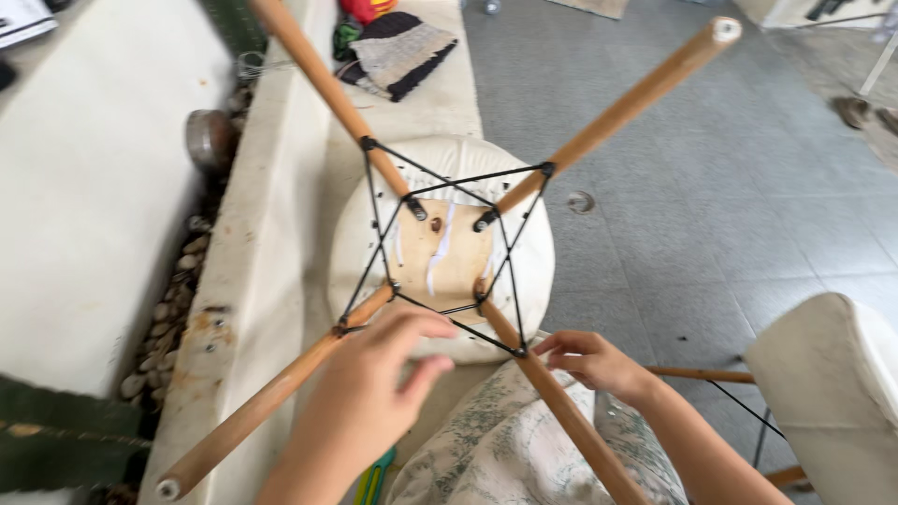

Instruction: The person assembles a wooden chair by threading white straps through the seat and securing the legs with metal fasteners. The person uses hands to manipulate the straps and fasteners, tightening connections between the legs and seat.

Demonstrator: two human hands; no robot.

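Observation:
An upturned stool lies in front of me, its cream cushioned seat (369, 215) facing down and several wooden legs (617, 108) sticking up and outward. Thin black wire braces (454, 178) link the legs above a tan wooden underside (440, 257). My left hand (374, 383) hovers by the near-left leg and the wire joint, fingers curled loosely, holding nothing that I can see. My right hand (594, 360) pinches the wire brace where it meets the near-right leg (561, 411).
A floral cloth (505, 449) covers my lap. A second cream chair (828, 383) stands at the right. A low concrete ledge (257, 234) with pebbles and a round metal lid (208, 137) runs along the left. Folded knitted cloth (402, 51) lies beyond, on grey floor tiles (711, 215).

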